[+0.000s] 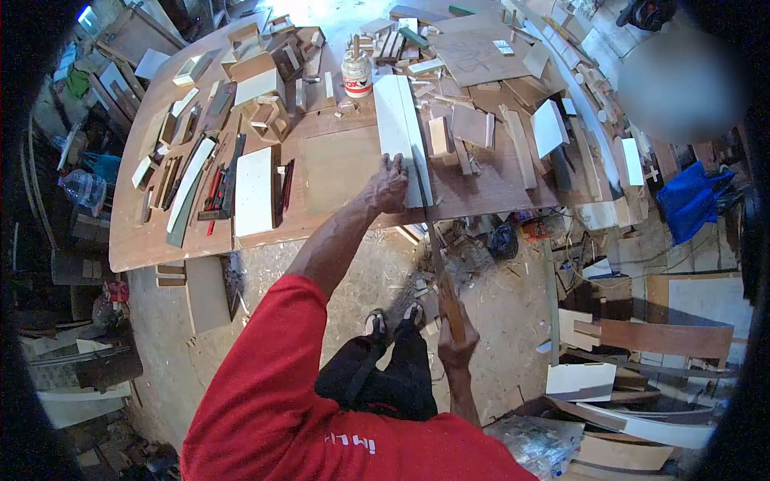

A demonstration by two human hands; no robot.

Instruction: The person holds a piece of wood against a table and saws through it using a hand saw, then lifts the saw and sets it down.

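A long white board (395, 112) lies on the worktable, its near end at the front edge. My left hand (389, 186) bears down on the board near that end, fingers bent over its top. Below the table edge, my right hand (458, 343) is closed around the wooden handle of a handsaw (437, 260). The saw's narrow blade points up and away from me, its tip end meeting the board at a long dark line that runs along the right part. How deep the blade sits in the board cannot be made out.
The worktable (341, 172) carries a glue jar (356, 76), a white panel (255, 191), red-handled tools (215, 196) and several wood offcuts. Scraps and a black bag (503, 240) lie on the floor. Boards are stacked at right, near a blue cloth (695, 200).
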